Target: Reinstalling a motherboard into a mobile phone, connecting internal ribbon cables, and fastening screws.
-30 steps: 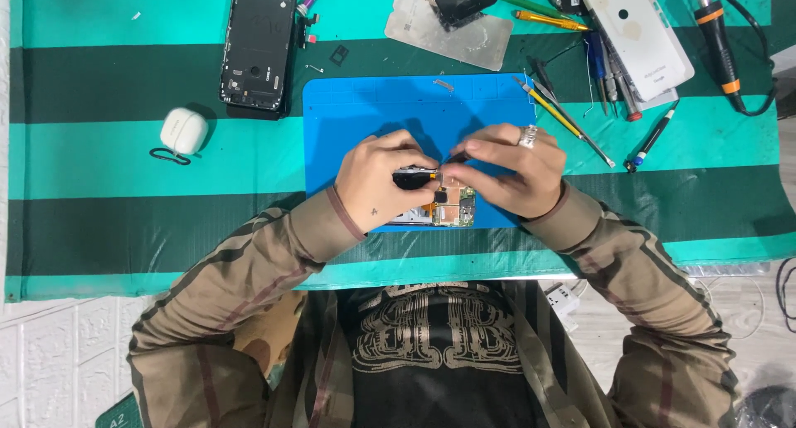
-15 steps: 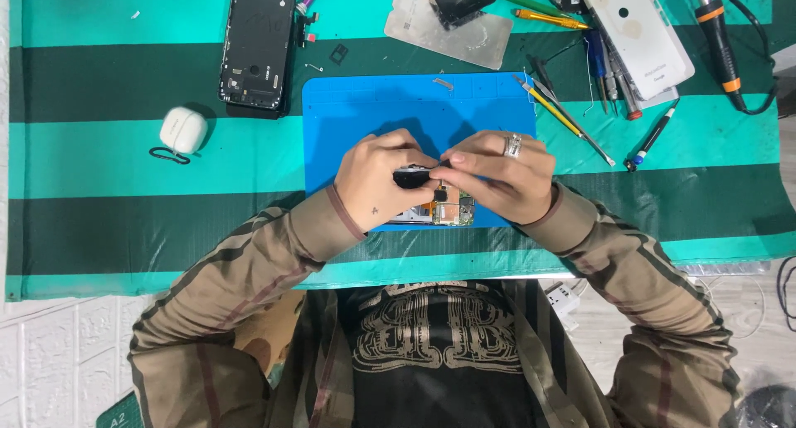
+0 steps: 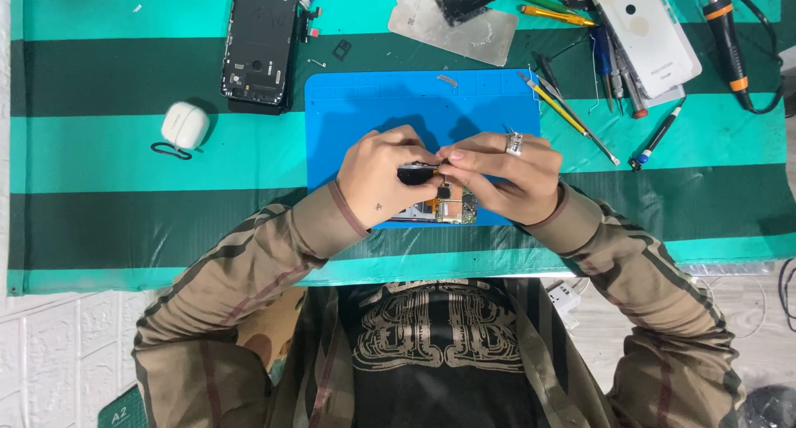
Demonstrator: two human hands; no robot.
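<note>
Head view: fingertips of both hands meet over the near edge of the blue work mat (image 3: pixel 365 105). The left hand (image 3: pixel 377 179) pinches a small black component (image 3: pixel 414 175) between thumb and fingers, its long axis running left to right, one end pointing toward the right hand (image 3: pixel 502 175). The right hand, ring on one finger, has its fingertips closed narrow on the component's right end. Just beneath sits a circuit board (image 3: pixel 452 206) with orange flex and green patches, flat on the mat. Further out: an opened black phone frame (image 3: pixel 259 43) lies far left, a white earbud case (image 3: pixel 184 124) nearer left, a white phone back cover (image 3: pixel 645 32) and screwdrivers (image 3: pixel 572 113) on the right.
</note>
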